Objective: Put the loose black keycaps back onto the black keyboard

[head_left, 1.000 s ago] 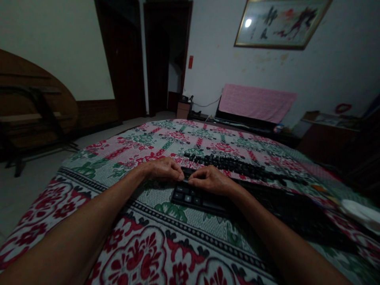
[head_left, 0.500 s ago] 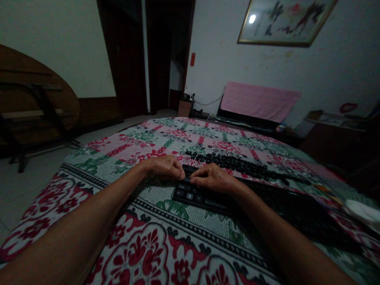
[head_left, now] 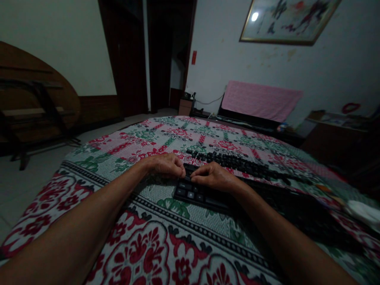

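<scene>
A black keyboard [head_left: 212,202] lies on the patterned cloth in front of me, with keys at its left end. My left hand [head_left: 168,165] is closed at that end, its fingertips pressed together over the upper left keys. Close beside it, my right hand [head_left: 216,177] also has thumb and fingers pinched together above the keys. Whatever sits between the fingertips of either hand is too small and dark to make out. Behind the keyboard runs a long strip of loose black keycaps [head_left: 237,162]. The keyboard's right part is dark, partly covered by my right forearm.
The floral cloth [head_left: 136,245] covers the whole table. A white object [head_left: 363,211] rests at the right edge, near small orange-yellow pieces [head_left: 323,188]. A folded round table [head_left: 38,85] leans at the left. A pink towel [head_left: 261,99] hangs at the back.
Both hands stay almost in place over the same keys, with only a tiny shift. The camera view has moved slightly.
</scene>
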`<state>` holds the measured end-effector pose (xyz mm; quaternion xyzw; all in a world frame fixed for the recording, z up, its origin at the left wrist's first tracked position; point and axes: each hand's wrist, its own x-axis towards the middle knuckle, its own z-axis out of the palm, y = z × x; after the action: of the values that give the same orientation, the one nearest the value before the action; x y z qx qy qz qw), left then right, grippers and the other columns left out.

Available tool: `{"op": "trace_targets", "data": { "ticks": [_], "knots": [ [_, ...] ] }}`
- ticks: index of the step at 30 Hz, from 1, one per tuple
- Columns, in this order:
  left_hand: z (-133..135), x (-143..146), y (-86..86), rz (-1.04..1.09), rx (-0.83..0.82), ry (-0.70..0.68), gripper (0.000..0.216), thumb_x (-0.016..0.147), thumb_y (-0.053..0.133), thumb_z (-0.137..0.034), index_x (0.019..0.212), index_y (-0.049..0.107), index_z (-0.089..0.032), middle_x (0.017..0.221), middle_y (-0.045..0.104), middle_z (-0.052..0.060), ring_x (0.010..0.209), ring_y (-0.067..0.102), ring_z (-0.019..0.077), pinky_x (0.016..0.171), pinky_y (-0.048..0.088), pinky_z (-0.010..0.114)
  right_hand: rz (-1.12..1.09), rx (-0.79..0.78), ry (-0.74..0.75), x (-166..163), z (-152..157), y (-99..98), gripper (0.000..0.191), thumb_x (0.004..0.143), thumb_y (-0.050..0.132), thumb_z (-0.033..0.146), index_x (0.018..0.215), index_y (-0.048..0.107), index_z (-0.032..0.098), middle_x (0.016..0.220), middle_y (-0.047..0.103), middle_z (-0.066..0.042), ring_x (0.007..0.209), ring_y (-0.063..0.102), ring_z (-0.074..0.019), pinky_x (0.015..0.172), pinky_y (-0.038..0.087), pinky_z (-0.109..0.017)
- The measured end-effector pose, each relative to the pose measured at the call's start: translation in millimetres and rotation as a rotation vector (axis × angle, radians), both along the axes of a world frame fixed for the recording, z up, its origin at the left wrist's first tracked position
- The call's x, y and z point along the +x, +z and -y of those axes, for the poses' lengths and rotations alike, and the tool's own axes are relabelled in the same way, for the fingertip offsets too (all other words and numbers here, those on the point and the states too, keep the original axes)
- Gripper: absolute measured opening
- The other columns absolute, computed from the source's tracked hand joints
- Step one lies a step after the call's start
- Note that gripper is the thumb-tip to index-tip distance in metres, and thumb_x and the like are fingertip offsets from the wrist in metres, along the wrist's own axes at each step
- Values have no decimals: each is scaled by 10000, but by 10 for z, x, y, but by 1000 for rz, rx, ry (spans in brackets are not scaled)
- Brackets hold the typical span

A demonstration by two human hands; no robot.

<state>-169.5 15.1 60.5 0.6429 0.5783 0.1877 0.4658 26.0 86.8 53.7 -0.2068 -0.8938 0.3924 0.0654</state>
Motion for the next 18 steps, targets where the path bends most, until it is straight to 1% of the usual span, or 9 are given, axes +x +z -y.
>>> {"op": "trace_targets", "data": {
  "ticks": [6, 10, 13, 18],
  "knots": [
    [9, 7, 36, -55, 0, -6, 219, 617, 537, -289, 760, 607, -138, 510, 461, -42, 410, 379, 48, 373, 278, 163, -14, 24, -13, -3, -9, -30, 309, 688, 535, 357, 830, 670, 117, 659, 609, -13, 504, 443, -69, 465, 322, -186],
    [10, 12, 46, -64, 2, -19, 202, 620, 533, -284, 743, 608, -142, 512, 474, -41, 409, 381, 48, 378, 284, 164, -21, 30, -18, -9, -9, -33, 303, 688, 539, 350, 834, 671, 120, 695, 631, -23, 544, 486, -84, 499, 354, -191],
    [2, 9, 41, -57, -1, -18, 207, 620, 532, -287, 750, 606, -144, 519, 486, -39, 413, 388, 50, 382, 293, 166, -22, 40, -28, -15, -18, -42, 296, 683, 548, 348, 831, 673, 125, 709, 642, -28, 576, 512, -95, 523, 372, -195],
    [-10, -5, 37, -72, -7, -28, 236, 609, 543, -297, 772, 615, -143, 523, 501, -38, 419, 402, 56, 384, 297, 170, -33, 46, -44, -24, -12, -45, 277, 667, 568, 348, 795, 679, 129, 693, 645, -28, 573, 520, -96, 520, 377, -193]
  ]
}}
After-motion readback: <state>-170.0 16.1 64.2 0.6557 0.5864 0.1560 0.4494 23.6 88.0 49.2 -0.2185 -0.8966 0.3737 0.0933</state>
